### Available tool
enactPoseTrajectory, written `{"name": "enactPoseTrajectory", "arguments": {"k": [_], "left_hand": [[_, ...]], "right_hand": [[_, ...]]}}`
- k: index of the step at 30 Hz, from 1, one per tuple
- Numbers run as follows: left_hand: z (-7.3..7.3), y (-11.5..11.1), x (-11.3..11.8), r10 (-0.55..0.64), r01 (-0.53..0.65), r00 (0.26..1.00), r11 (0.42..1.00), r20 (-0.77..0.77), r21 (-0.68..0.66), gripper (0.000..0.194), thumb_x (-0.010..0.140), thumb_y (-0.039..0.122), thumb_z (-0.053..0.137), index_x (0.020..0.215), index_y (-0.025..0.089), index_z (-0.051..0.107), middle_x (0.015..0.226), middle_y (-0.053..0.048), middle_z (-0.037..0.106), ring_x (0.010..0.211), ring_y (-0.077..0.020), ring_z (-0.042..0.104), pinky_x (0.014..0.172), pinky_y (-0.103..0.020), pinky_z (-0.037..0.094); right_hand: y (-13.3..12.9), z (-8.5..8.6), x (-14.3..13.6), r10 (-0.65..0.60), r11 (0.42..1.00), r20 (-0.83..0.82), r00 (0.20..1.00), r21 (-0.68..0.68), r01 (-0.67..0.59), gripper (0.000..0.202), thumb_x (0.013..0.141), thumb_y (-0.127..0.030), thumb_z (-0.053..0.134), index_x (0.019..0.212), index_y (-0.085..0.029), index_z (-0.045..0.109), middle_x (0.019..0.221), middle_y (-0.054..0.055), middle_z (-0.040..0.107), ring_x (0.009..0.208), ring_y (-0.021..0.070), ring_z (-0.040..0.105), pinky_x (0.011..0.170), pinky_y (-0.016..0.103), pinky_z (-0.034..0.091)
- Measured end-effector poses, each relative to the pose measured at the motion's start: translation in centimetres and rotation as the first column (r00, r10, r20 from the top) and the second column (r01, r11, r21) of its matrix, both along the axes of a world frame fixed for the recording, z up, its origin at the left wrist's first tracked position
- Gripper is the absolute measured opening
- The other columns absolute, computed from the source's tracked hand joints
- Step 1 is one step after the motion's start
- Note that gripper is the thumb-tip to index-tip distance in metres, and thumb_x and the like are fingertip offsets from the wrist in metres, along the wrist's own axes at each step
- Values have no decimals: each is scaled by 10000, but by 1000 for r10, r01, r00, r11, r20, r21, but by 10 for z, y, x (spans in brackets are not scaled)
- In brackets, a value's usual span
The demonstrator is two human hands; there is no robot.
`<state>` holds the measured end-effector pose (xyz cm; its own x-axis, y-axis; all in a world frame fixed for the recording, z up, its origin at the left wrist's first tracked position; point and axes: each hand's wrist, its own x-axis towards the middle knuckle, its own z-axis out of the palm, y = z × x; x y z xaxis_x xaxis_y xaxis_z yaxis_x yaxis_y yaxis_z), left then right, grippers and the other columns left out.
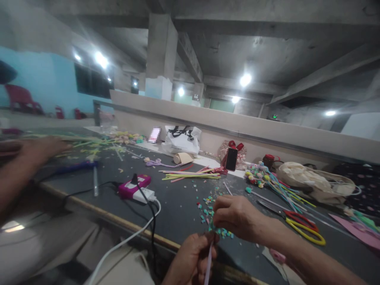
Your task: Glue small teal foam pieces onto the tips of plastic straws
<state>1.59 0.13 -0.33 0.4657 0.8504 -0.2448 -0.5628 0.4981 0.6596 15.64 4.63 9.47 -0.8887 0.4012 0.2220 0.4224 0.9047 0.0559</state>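
Observation:
My left hand (192, 253) is closed around a thin pale purple strip (209, 263), its thumb and fingers pinching it near the upper end. Just above, my right hand (234, 215) has its fingers bent together near the strip's tip; what they hold, if anything, is hidden. Small teal, red and yellow bits (204, 217) lie scattered on the dark table (175, 213) around and under my right hand. Beside my right forearm rest scissors (305, 227) with red and yellow handles.
At the left is another person's blurred hand (41, 150). A magenta-and-white power strip (135, 187) trails cables over the table edge. Pastel strips (192, 175), a phone (231, 159), a flower bunch (258, 174), a white bag (181, 140) and a cream bag (314, 182) lie farther back.

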Motion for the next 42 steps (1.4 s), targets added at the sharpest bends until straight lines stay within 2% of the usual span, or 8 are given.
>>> {"name": "enactPoseTrajectory", "arguments": {"k": [19, 23, 27, 30, 33, 35, 39, 42], "left_hand": [[-12, 8, -2, -103, 101, 995, 993, 18, 62, 316, 635, 416, 586, 506, 141, 497, 269, 99, 336, 191, 8, 182, 238, -146, 115], [-13, 10, -3, -66, 65, 998, 995, 6, 71, 339, 551, 451, 648, 545, 138, 519, 292, 92, 388, 177, 6, 200, 226, -154, 129], [-8, 9, -7, 22, -22, 1000, 993, -5, 117, 312, 558, 420, 664, 589, 137, 535, 335, 77, 452, 186, 4, 250, 226, -141, 144], [-1, 5, -8, 58, -57, 998, 988, 3, 142, 304, 559, 387, 680, 678, 131, 567, 368, 74, 487, 204, 6, 282, 238, -126, 177], [3, 2, -6, 83, -82, 997, 986, -1, 148, 330, 517, 384, 708, 675, 127, 572, 381, 65, 510, 212, -1, 319, 247, -125, 199], [3, 1, -4, 95, -92, 995, 984, -14, 151, 322, 523, 386, 706, 662, 130, 569, 399, 57, 523, 229, -5, 348, 261, -122, 211], [1, 2, -3, 79, -63, 994, 978, -77, 197, 317, 531, 402, 699, 615, 132, 556, 391, 57, 510, 249, -9, 367, 284, -125, 211], [2, 1, -3, 92, -60, 986, 973, -138, 222, 333, 526, 429, 693, 571, 138, 539, 357, 66, 480, 252, -11, 355, 293, -133, 192]], "right_hand": [[-1, 5, 0, -9, 1000, 53, 999, -19, 10, 162, 806, -208, 472, 701, -208, 596, 770, -12, 542, 640, 85, 482, 558, 189, 328], [-6, 16, 7, -17, 988, -70, 997, -156, 6, 160, 808, -201, 476, 828, -209, 634, 821, 10, 559, 668, 85, 511, 584, 181, 363], [-16, 15, 20, -197, 932, -360, 912, -357, 61, 195, 799, -246, 499, 950, -206, 616, 855, 35, 574, 685, 109, 535, 599, 205, 399], [-21, -9, 28, -394, 845, -509, 765, -528, 84, 179, 768, -283, 540, 905, -201, 622, 750, 18, 573, 673, 136, 531, 592, 235, 403], [-23, -39, 28, -523, 693, -545, 656, -719, -46, 229, 729, -293, 589, 947, -225, 607, 767, 11, 583, 672, 141, 534, 588, 243, 407], [-25, -50, 23, -546, 624, -575, 609, -764, -163, 272, 699, -288, 622, 967, -243, 601, 802, 9, 587, 691, 145, 534, 606, 251, 410], [-27, -53, 9, -544, 587, -632, 552, -757, -288, 279, 658, -301, 659, 929, -244, 624, 792, -1, 553, 679, 138, 516, 613, 257, 405], [-26, -51, 2, -525, 620, -636, 565, -741, -258, 298, 636, -325, 675, 918, -238, 634, 760, -10, 512, 640, 122, 484, 560, 234, 385]]}}
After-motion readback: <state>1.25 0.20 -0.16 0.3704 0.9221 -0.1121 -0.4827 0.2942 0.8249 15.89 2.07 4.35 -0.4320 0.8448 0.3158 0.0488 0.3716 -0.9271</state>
